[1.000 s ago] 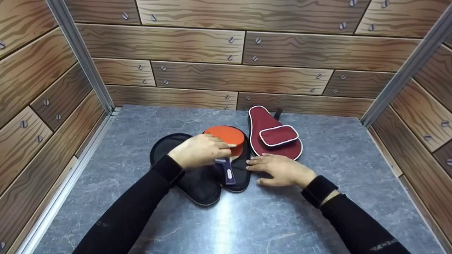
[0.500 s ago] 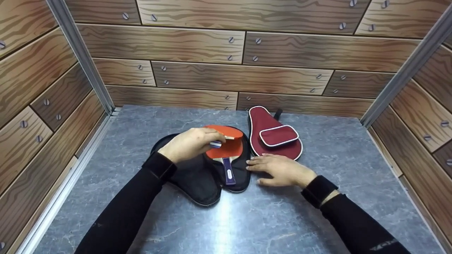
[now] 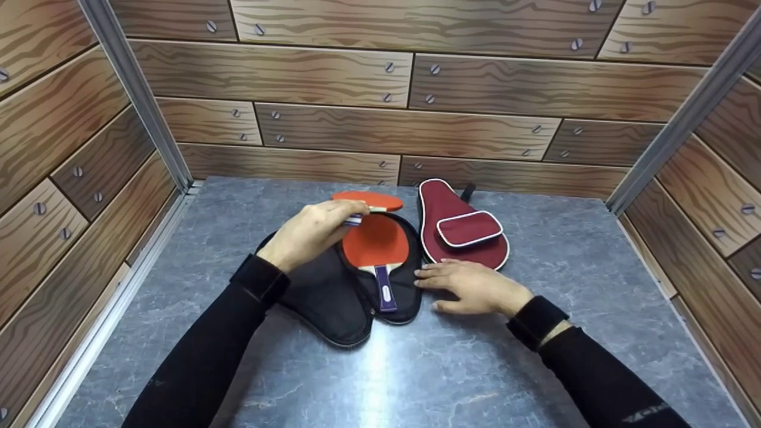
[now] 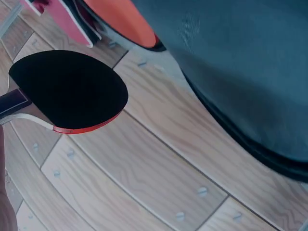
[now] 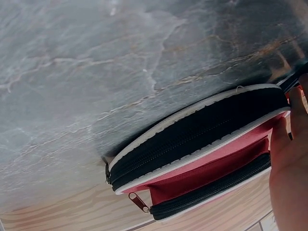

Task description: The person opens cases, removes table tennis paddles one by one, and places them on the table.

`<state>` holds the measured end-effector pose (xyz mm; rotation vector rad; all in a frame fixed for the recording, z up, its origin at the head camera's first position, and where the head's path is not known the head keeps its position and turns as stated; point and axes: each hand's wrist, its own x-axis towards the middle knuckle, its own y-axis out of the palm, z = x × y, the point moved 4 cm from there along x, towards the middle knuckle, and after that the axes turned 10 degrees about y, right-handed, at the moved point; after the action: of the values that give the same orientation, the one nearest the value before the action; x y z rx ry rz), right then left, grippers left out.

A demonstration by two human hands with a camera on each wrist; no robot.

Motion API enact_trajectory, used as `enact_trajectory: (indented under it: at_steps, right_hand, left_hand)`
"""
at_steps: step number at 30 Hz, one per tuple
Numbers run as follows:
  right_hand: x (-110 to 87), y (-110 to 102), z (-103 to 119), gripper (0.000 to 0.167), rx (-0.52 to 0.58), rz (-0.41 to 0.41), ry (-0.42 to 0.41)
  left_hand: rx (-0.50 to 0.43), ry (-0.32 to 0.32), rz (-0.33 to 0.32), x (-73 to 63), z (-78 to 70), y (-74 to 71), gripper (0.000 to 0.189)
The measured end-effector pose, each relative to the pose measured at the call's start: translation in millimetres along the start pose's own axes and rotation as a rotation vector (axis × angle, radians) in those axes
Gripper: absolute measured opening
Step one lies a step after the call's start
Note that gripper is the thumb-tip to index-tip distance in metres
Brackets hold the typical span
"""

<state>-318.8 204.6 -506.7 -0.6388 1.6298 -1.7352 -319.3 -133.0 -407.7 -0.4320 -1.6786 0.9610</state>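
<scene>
While left hand [image 3: 313, 230] grips paddle [image 3: 370, 198], case [image 3: 334, 302] holds second paddle [image 3: 376, 241].

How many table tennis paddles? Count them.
2: an orange-and-black paddle in the left hand; an orange, purple-handled paddle on the black case. The red case may hide more.

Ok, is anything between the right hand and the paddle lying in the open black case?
Nothing visible blocks it; only the bare right side of the black case lies between the right hand and the lying paddle. The raised paddle, held in the left hand, is off that line.
</scene>
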Motion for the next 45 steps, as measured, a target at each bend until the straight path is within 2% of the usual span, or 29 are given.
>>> enact_trajectory:
  at_steps: [6,16,23,37,45]
  right_hand:
    - [0.2,0.8,0.0,0.056,-0.002,-0.002,0.0]
    - [1.8,-0.1,2.3,0.057,-0.006,-0.013,-0.011]
    - [1.7,-0.3,3.0,0.057,-0.003,-0.01,-0.006]
    - [1.3,-1.4,2.3,0.056,0.002,-0.01,-0.016]
    - [1.5,-1.2,2.9,0.056,0.005,-0.003,-0.005]
  left_hand:
    - [0.02,-0.027,-0.026,-10.5,5.6,-14.1,0.036]
    - [0.08,-0.096,-0.096,-35.4,19.8,-38.9,0.042]
    - [0.097,-0.178,-0.108,-56.7,37.4,-54.1,0.039]
    - [0.074,-0.358,-0.131,-101.5,77.8,-77.5,0.042]
    - [0.085,-0.425,-0.163,-121.2,94.6,-90.8,0.04]
